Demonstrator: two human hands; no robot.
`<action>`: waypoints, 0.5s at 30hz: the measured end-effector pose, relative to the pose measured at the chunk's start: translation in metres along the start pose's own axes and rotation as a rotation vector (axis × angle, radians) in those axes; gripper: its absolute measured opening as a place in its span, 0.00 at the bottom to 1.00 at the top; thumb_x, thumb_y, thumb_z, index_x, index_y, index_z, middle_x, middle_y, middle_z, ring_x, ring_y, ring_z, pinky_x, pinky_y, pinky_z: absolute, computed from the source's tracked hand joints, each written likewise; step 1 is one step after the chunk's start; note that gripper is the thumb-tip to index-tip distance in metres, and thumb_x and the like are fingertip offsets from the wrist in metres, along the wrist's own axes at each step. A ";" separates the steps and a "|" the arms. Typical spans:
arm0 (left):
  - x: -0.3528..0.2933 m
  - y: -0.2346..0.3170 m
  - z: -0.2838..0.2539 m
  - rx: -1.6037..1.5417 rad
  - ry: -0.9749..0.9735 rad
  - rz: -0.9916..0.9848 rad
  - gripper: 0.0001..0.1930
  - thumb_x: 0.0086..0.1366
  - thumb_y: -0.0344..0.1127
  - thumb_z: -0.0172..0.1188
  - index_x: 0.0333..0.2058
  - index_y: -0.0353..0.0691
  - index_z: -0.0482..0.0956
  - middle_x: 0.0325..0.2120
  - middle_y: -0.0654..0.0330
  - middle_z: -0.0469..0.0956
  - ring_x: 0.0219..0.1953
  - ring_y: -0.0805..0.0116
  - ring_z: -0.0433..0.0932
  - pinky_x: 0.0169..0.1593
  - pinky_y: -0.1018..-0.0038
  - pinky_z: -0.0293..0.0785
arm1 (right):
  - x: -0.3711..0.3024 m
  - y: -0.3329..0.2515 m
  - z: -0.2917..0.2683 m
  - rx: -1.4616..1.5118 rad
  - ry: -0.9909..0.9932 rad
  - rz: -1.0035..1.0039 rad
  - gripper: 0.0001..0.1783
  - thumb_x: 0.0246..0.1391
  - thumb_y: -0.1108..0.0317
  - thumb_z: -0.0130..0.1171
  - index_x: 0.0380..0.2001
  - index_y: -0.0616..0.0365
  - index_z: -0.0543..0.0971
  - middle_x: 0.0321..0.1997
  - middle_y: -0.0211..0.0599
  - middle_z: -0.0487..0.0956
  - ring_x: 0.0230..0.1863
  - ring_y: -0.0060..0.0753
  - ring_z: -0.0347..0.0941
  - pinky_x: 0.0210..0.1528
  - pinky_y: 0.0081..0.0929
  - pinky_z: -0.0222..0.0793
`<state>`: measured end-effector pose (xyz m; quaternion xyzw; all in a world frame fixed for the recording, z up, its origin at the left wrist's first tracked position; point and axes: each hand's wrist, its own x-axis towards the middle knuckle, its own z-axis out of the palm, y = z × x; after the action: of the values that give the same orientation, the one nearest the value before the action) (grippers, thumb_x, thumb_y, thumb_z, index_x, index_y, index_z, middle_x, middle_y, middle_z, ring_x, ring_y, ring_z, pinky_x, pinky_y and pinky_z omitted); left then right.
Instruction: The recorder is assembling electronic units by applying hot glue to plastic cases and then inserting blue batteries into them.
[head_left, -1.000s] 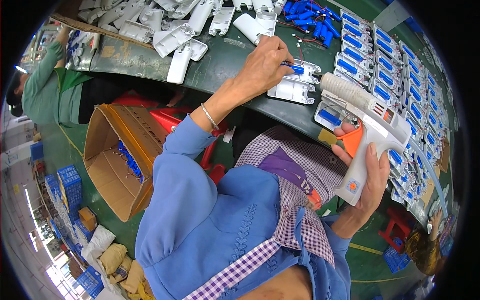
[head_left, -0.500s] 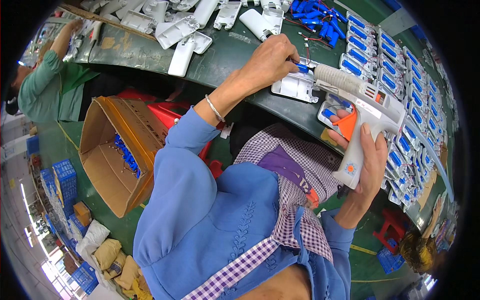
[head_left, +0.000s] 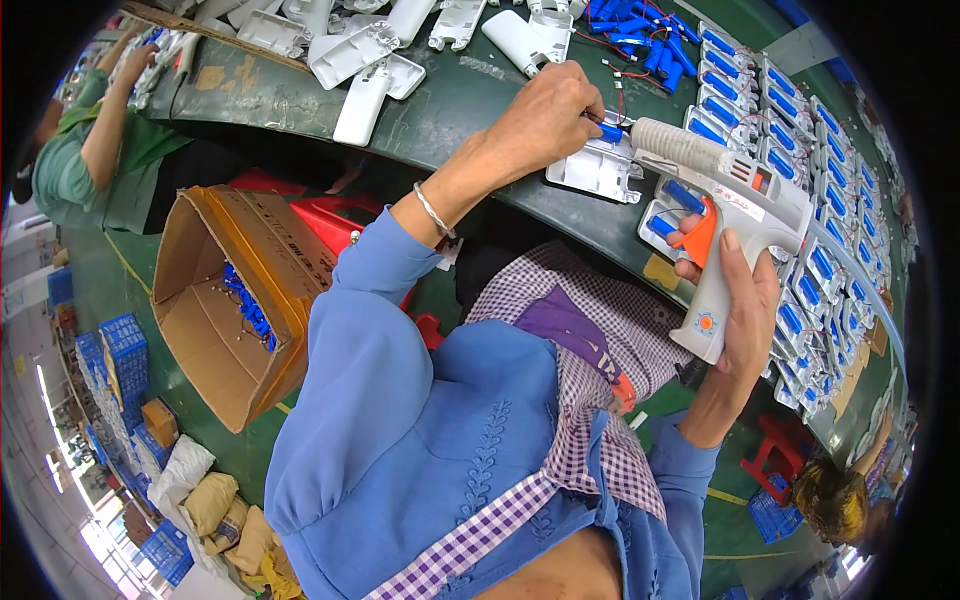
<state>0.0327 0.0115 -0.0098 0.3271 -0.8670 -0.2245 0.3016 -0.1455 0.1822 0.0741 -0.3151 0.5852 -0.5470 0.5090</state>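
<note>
My left hand (head_left: 548, 118), fingers pinched together, holds the end of a blue battery (head_left: 608, 132) over a white plastic housing shell (head_left: 598, 172) at the table's near edge. Thin red and black wires run close to those fingers. In my right hand (head_left: 745, 305) is a grey-white hot glue gun (head_left: 755, 205), with fingers at its orange trigger (head_left: 697, 238). The gun's nozzle end points left, right beside the blue battery; its tip is too small to make out. Under the gun lies another white shell (head_left: 655, 232) with blue batteries in it.
Rows of white shells with blue batteries (head_left: 780, 165) fill the table's right side. A heap of loose blue batteries (head_left: 645, 40) lies at the back, and bare white shells (head_left: 350, 55) at back left. An open cardboard box (head_left: 215, 330) stands left; a co-worker (head_left: 95, 165) sits beyond it.
The glue gun's handle has risen slightly, with its nozzle still beside the battery. My left hand stays nearly in place. The co-worker at left has moved an arm.
</note>
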 end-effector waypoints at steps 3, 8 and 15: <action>-0.001 -0.001 0.002 0.015 0.022 0.018 0.09 0.50 0.29 0.67 0.30 0.33 0.82 0.29 0.52 0.75 0.32 0.57 0.77 0.37 0.66 0.73 | -0.001 0.000 0.000 -0.021 0.008 0.005 0.19 0.63 0.67 0.49 0.51 0.71 0.68 0.40 0.47 0.79 0.35 0.33 0.78 0.34 0.23 0.76; 0.000 0.000 0.000 0.011 0.008 0.014 0.09 0.49 0.29 0.67 0.31 0.33 0.82 0.29 0.52 0.75 0.32 0.56 0.77 0.37 0.66 0.73 | -0.003 0.000 -0.006 -0.029 0.000 -0.011 0.18 0.62 0.67 0.49 0.50 0.71 0.69 0.38 0.46 0.79 0.33 0.31 0.76 0.31 0.21 0.71; -0.001 -0.001 0.001 0.007 0.020 0.017 0.09 0.50 0.29 0.67 0.30 0.33 0.82 0.29 0.52 0.75 0.33 0.55 0.77 0.39 0.65 0.73 | -0.008 0.002 -0.006 0.003 0.003 0.007 0.19 0.62 0.67 0.49 0.50 0.72 0.68 0.37 0.46 0.78 0.35 0.32 0.76 0.33 0.22 0.70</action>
<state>0.0331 0.0115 -0.0120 0.3233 -0.8674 -0.2154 0.3111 -0.1488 0.1919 0.0735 -0.3115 0.5864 -0.5465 0.5103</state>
